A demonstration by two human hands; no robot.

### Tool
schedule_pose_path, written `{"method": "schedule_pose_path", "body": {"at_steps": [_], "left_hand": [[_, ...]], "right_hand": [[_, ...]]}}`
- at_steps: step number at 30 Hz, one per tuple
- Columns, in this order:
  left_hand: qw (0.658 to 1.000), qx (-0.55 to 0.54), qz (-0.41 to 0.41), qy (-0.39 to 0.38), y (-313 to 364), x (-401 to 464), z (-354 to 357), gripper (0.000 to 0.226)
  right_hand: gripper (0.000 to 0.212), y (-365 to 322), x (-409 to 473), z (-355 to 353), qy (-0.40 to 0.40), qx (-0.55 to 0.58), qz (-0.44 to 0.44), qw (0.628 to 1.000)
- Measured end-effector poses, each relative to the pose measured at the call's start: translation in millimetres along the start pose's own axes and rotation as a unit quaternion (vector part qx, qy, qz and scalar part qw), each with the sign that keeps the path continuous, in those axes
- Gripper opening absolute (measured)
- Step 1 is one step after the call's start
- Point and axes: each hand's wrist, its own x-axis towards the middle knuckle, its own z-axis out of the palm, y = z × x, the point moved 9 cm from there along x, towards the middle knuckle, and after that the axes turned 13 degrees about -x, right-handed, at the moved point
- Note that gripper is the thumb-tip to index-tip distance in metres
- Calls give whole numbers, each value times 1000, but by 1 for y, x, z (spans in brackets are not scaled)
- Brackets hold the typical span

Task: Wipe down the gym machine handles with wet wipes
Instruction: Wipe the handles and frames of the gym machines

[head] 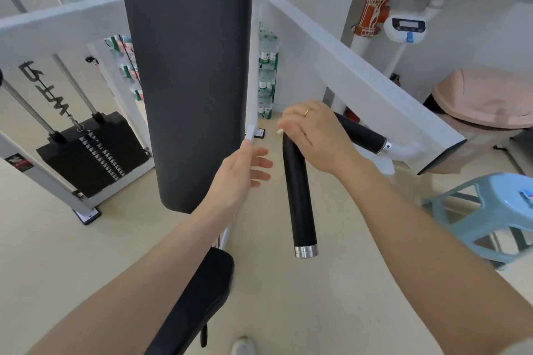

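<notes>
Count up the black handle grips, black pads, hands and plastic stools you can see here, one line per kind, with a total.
Black handle grips: 2 (near, far)
Black pads: 2 (backrest, seat)
Hands: 2 (left hand, right hand)
Blue plastic stools: 1
Total: 7

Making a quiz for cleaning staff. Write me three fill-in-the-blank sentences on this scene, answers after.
1. The right hand wraps the top of the ____ handle.
2. The left hand is ____, holding nothing.
3. On its ring finger the right hand wears a gold ____.

Answers: black; open; ring
</notes>
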Motion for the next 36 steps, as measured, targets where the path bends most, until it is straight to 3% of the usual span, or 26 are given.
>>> {"method": "schedule_pose_path", "body": {"at_steps": [4, 8, 10, 15, 18, 20, 22, 27, 33, 36], "left_hand": [[997, 55, 35, -51, 22, 16, 15, 30], [985, 113, 58, -121, 29, 18, 40, 34], [989, 84, 45, -116, 30, 21, 43, 36], [991, 67, 30, -111, 32, 23, 45, 28], [992, 69, 26, -98, 31, 24, 43, 29], [994, 61, 26, -86, 29, 24, 42, 29], [995, 56, 28, -73, 28, 24, 41, 27], [992, 99, 44, -62, 36, 26, 41, 28], [996, 59, 42, -46, 29, 23, 40, 28], [996, 66, 38, -40, 30, 24, 40, 25]], "right_hand": [[41, 50, -6, 3, -17, -30, 205, 978], [66, 74, -45, -1, 8, -131, 314, 941], [68, 64, -36, 1, 8, -97, 301, 949], [57, 22, -20, 3, -36, 0, 107, 994], [51, 71, -61, -4, -103, -2, 171, 980], [57, 89, -79, -9, -153, -44, 203, 966], [62, 82, -79, -8, -170, -69, 183, 966], [69, 63, -47, 4, -153, -106, 129, 974], [52, 88, -87, -2, -62, -153, 206, 965], [50, 74, -66, 4, -27, -122, 197, 972]]}}
